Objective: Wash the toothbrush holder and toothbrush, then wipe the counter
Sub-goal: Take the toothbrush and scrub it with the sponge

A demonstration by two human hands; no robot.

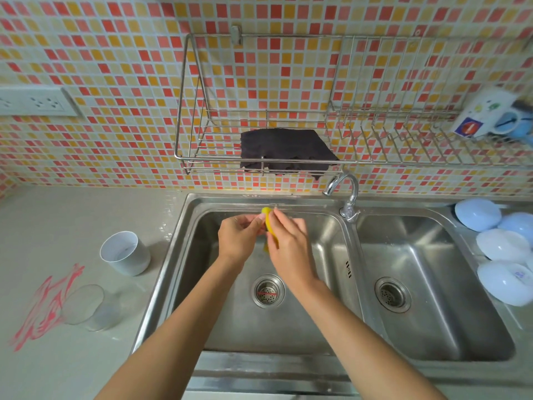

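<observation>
Forearms reaching in from the bottom edge, both over the left basin of the steel double sink (184, 255). Left hand (238, 241) curled, thumb and fingers pinching the yellow toothbrush (268, 219). Right hand (288, 243) wrapped over the same toothbrush from the other side, fingers bent round it, so both clamped on it, held near the back wall of the left basin, above the drain strainer (268, 290). Bristle end hidden, can't tell which way up. White toothbrush holder (125, 253) standing upright on the grey counter (57, 226) just left of the sink, open end up. Clear glass (89, 307) nearer the camera, beside a red smear (43, 310) on the counter. Faucet (344, 192) behind the divider between basins. Dark cloth (285, 150) lying in the wire rack (184, 111) on the tiled wall. White bowls (501, 255) upside down at the right of the sink. Mugs (490, 114) on the rack's right end.
</observation>
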